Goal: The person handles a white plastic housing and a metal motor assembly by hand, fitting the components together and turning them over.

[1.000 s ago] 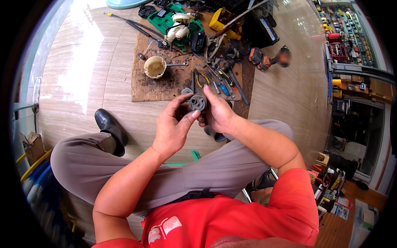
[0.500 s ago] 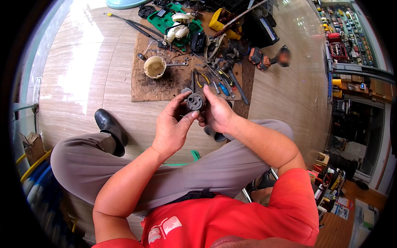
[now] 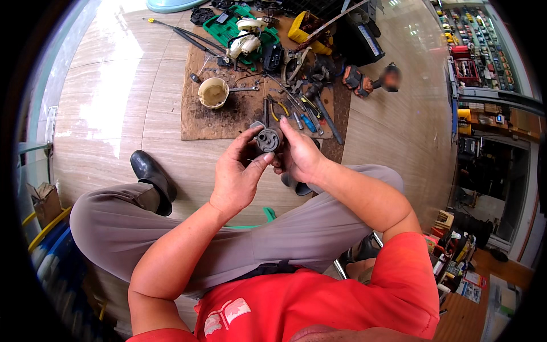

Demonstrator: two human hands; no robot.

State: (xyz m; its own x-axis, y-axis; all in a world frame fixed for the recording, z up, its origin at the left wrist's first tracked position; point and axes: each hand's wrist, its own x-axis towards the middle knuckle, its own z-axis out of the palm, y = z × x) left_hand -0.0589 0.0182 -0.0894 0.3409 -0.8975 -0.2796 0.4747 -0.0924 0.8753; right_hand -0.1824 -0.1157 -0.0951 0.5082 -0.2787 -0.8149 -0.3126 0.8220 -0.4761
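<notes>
Forearms (image 3: 367, 196) converge; left hand (image 3: 235, 171) fingers grip the cylinder (image 3: 268, 140); right hand (image 3: 305, 154) fingers, partly hidden, appear closed on its side.

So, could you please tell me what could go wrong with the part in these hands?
1. The round dark part is held between the left hand and the right hand; it might slip and drop on the hard-looking floor.
2. The fingers look grimy, which may weaken the grip.
3. A fall forward could land it among the pliers and hammer, perhaps chipping it.
</notes>
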